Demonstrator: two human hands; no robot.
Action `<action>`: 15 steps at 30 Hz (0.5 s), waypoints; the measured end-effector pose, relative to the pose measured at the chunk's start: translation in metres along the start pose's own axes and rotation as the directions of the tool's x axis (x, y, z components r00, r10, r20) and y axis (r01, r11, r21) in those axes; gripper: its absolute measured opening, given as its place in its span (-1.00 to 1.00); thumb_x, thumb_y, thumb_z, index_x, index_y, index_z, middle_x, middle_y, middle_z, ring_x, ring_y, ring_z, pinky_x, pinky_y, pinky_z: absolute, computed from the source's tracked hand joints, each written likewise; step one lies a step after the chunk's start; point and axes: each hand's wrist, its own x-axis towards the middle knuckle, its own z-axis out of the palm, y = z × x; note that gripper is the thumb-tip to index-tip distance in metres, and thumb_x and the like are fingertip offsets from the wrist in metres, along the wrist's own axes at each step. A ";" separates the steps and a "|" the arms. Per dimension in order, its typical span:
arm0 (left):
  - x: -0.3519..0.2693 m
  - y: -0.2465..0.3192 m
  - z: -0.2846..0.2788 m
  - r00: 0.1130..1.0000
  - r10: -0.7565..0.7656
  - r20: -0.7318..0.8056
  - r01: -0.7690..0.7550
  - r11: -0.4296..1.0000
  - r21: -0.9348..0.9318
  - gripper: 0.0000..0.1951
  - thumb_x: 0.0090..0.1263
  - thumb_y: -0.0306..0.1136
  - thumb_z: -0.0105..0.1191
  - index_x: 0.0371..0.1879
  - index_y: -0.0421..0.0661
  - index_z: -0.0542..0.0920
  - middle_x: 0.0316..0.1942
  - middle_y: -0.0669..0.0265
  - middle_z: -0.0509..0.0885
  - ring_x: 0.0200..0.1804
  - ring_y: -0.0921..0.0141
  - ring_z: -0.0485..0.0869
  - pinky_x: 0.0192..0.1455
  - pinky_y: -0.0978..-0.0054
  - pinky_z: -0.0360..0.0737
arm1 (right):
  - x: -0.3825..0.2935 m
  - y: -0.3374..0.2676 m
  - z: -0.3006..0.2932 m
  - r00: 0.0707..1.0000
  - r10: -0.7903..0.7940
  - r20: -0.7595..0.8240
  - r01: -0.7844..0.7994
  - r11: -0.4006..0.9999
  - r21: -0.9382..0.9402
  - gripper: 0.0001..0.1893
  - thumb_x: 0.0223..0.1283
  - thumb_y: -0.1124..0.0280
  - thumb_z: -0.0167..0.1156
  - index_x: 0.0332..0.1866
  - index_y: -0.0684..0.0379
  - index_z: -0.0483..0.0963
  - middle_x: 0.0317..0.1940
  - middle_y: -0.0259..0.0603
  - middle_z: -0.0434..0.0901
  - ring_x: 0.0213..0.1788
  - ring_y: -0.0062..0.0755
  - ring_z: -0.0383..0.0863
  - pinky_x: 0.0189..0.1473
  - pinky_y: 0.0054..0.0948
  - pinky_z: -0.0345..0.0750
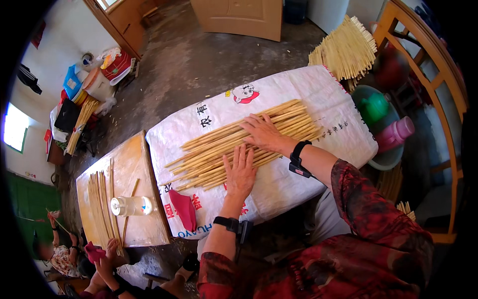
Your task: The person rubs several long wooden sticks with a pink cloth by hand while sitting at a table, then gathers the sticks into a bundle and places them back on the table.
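A layer of long, thin tan sticks [209, 159], apparently plant stems or bamboo, lies side by side on a white woven sack [321, 93] spread over a table. My left hand [241, 173] rests palm down on the near side of the layer, its fingers pointing away from me. Farther across, my right hand [263, 132] lies flat on the sticks with fingers apart. Neither hand grips anything. Left of my left hand, a folded dark-pink cloth [183, 211] sits on the sack.
An adjoining board-topped table [157, 224] holds several thin sticks [99, 203] and a clear plastic bottle [131, 206] on its side. Nearby, another person's hands [106, 259] hold a pink cloth. A large stick bundle [343, 50] stands beyond the sack, above a basin [390, 160].
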 end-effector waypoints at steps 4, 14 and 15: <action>0.003 -0.011 0.004 1.000 -0.003 -0.005 0.003 0.999 -0.053 -0.41 0.15 -0.24 0.08 0.20 -0.01 0.25 0.30 0.27 0.17 0.36 0.27 0.06 0.32 -0.06 -0.10 | 0.007 0.007 0.004 0.999 -0.024 -0.034 0.024 1.000 0.007 -0.52 0.11 0.12 0.01 0.12 0.11 0.30 0.14 -0.16 0.28 0.26 -0.23 0.14 0.24 -0.15 0.02; 0.018 -0.037 0.001 1.000 -0.014 -0.016 0.014 1.000 -0.019 -0.42 0.17 -0.30 0.07 0.22 0.05 0.25 0.31 0.29 0.15 0.37 0.27 0.04 0.34 -0.03 -0.16 | 0.028 0.018 0.021 0.996 0.010 -0.084 -0.011 1.000 -0.010 -0.56 0.15 0.05 -0.05 0.06 0.06 0.36 0.07 -0.22 0.35 0.23 -0.27 0.19 0.21 -0.13 0.05; 0.020 -0.040 0.002 1.000 -0.022 -0.018 0.022 1.000 -0.010 -0.42 0.16 -0.31 0.07 0.22 0.06 0.25 0.31 0.29 0.14 0.37 0.27 0.04 0.34 -0.03 -0.16 | 0.031 0.017 0.021 0.996 0.019 -0.093 -0.020 1.000 -0.009 -0.57 0.15 0.05 -0.05 0.06 0.05 0.36 0.07 -0.23 0.36 0.23 -0.28 0.19 0.21 -0.14 0.04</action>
